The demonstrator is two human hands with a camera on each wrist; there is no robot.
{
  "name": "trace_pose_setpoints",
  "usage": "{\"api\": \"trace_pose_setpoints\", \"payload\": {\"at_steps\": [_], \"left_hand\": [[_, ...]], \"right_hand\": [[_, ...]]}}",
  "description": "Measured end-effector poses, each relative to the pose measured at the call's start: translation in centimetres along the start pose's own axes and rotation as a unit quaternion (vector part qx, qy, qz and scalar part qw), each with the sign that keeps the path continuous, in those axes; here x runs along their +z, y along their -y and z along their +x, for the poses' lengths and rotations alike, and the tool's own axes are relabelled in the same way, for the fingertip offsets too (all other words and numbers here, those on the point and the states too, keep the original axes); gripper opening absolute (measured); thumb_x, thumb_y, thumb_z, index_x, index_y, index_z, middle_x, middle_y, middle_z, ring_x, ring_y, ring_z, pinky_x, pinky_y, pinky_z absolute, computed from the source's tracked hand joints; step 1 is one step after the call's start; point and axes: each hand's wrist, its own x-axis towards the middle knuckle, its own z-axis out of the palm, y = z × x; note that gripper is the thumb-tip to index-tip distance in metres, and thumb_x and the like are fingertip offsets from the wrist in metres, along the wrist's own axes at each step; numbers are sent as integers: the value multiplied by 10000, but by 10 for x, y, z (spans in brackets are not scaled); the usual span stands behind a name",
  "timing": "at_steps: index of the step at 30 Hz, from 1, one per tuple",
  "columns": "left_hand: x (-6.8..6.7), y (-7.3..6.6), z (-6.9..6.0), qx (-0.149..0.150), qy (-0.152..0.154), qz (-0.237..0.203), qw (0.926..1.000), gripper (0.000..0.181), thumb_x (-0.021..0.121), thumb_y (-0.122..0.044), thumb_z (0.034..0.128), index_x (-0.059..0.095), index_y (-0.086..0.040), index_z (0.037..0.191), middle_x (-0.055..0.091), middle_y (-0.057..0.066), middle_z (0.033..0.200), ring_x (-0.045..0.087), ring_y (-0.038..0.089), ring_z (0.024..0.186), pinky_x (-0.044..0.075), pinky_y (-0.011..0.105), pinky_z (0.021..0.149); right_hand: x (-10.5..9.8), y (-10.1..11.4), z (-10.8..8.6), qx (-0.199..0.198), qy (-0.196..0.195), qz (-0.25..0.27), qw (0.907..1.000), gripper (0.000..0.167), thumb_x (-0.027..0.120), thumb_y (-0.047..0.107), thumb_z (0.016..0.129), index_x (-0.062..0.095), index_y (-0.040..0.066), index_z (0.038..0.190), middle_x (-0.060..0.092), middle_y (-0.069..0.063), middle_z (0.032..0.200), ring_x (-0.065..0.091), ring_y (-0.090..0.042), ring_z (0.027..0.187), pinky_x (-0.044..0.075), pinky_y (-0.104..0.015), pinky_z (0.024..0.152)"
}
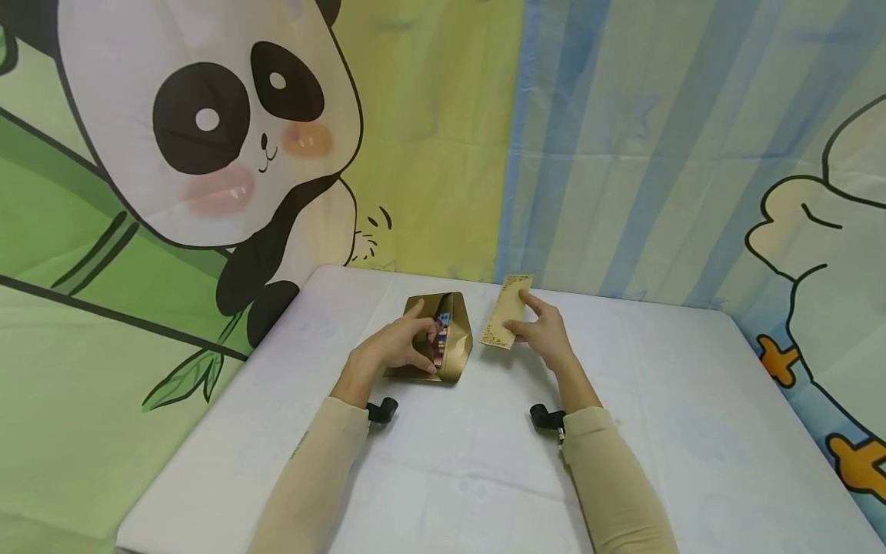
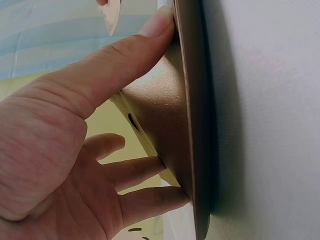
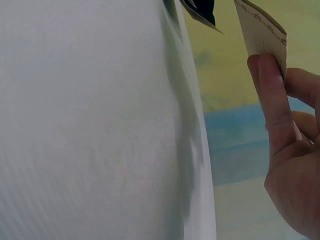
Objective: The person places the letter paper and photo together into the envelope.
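A gold envelope (image 1: 458, 348) lies on the table, its pointed flap to the right and its mouth standing open. A colourful printed piece (image 1: 441, 337) shows inside the mouth. My left hand (image 1: 393, 345) holds the envelope at the mouth; in the left wrist view the thumb (image 2: 127, 57) and several spread fingers touch it well apart from each other. My right hand (image 1: 547, 331) pinches a cream card (image 1: 507, 312) with a brown floral border, raised just right of the envelope. From the right wrist, the card (image 3: 262, 32) is seen between thumb and fingers.
A white cloth covers the table (image 1: 471, 477). Behind it hangs a printed backdrop with a panda (image 1: 208, 138) on the left and blue stripes on the right. Black wrist camera mounts (image 1: 382, 410) sit at both sleeve cuffs.
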Motion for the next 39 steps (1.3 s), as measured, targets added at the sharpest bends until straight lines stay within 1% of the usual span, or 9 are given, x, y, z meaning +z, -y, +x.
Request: {"api": "trace_pose_setpoints", "payload": {"at_steps": [9, 13, 15, 20, 24, 28, 30, 32, 39], "left_hand": [[1, 2, 1, 28, 40, 3, 10000, 457, 950, -329, 746, 602, -233, 1027, 23, 156, 1759, 400, 447, 1487, 471, 487, 1004], [1, 3, 2, 35, 55, 7, 10000, 455, 950, -327, 747, 602, -232, 1024, 22, 158, 1759, 376, 455, 1499, 460, 510, 1039], [1, 3, 2, 40, 55, 21, 10000, 453, 950, -330, 747, 600, -238, 1019, 26, 162, 1758, 379, 452, 1498, 459, 514, 1045], [2, 4, 3, 44, 75, -2, 10000, 451, 948, -337, 748, 593, -245, 1011, 24, 168, 1757, 407, 449, 1480, 467, 506, 1024], [2, 4, 2, 51, 72, -16, 10000, 452, 951, -336, 743, 593, -244, 1003, 28, 167, 1757, 410, 447, 1477, 466, 500, 1019], [2, 4, 3, 66, 59, -6, 10000, 453, 954, -333, 739, 589, -250, 994, 30, 162, 1758, 419, 439, 1472, 466, 493, 1014], [2, 4, 3, 70, 60, -7, 10000, 453, 955, -331, 738, 588, -252, 993, 32, 162, 1759, 415, 441, 1474, 463, 501, 1027], [2, 4, 3, 73, 57, -3, 10000, 454, 955, -330, 737, 587, -250, 991, 34, 166, 1758, 414, 446, 1474, 461, 511, 1036], [1, 2, 3, -23, 78, 14, 10000, 464, 953, -342, 737, 592, -250, 1013, 27, 155, 1760, 406, 453, 1477, 467, 529, 1033]], "right_hand": [[28, 2, 1, 79, 364, 150, 9992, 839, 765, 84, 938, 306, 144, 1638, 234, -139, 1724, 787, -204, 838, 616, -345, 822], [34, 2, -1, 65, 505, 224, 9985, 887, 763, 49, 930, 262, 163, 1653, 536, -260, 1516, 788, -222, 894, 600, -458, 892], [36, 3, -3, 23, 579, 207, 9981, 909, 757, 32, 928, 235, 173, 1660, 613, -284, 1415, 784, -237, 932, 583, -504, 921], [40, 4, -3, -85, 700, 9, 9975, 927, 748, 12, 932, 212, 190, 1667, 487, -208, 1567, 775, -255, 976, 575, -525, 932], [44, 5, -5, -86, 667, -141, 9976, 922, 748, 3, 929, 225, 191, 1665, 442, -206, 1602, 781, -266, 964, 601, -450, 889], [49, 9, -7, -86, 662, -207, 9976, 908, 748, 3, 929, 241, 181, 1661, 636, -262, 1394, 786, -267, 926, 610, -358, 831], [51, 11, -8, -97, 672, -224, 9974, 900, 752, 7, 928, 253, 176, 1658, 736, -282, 1169, 787, -271, 910, 608, -361, 821], [53, 11, -8, -120, 719, -246, 9970, 891, 751, 11, 930, 261, 174, 1656, 766, -271, 1046, 786, -270, 904, 606, -388, 824], [61, 9, -8, -217, 817, -490, 9952, 874, 767, 63, 936, 281, 194, 1651, 791, -197, 1005, 785, -234, 886, 583, -472, 812]]}}
